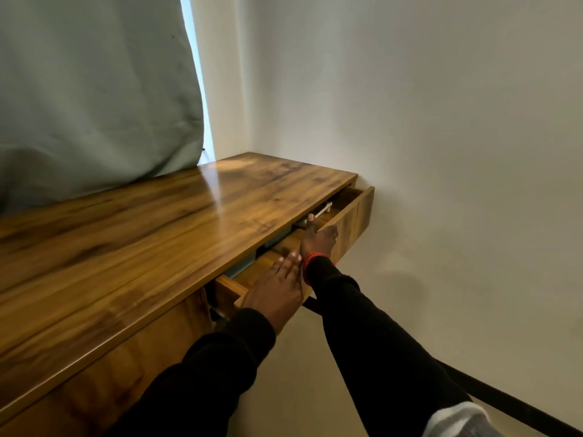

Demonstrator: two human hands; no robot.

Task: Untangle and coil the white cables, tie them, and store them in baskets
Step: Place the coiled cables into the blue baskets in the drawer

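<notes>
A wooden drawer point(353, 212) under the desk top stands partly pulled out. Inside it I see pale blue-grey baskets point(241, 266) and a white object point(325, 209) near the far end; whether that is a cable I cannot tell. My left hand point(277, 288) lies flat on the near end of the drawer front with straight fingers. My right hand point(317, 238) grips the drawer front's top edge, thumb inside the drawer and fingers wrapped over the outer face. Most of the drawer's inside is hidden under the desk top.
The wooden desk point(142, 234) stretches to the left and meets a white wall point(441, 121) at its far end. A grey-green curtain point(94, 89) hangs behind the desk. A dark skirting strip point(504, 398) runs along the floor at right.
</notes>
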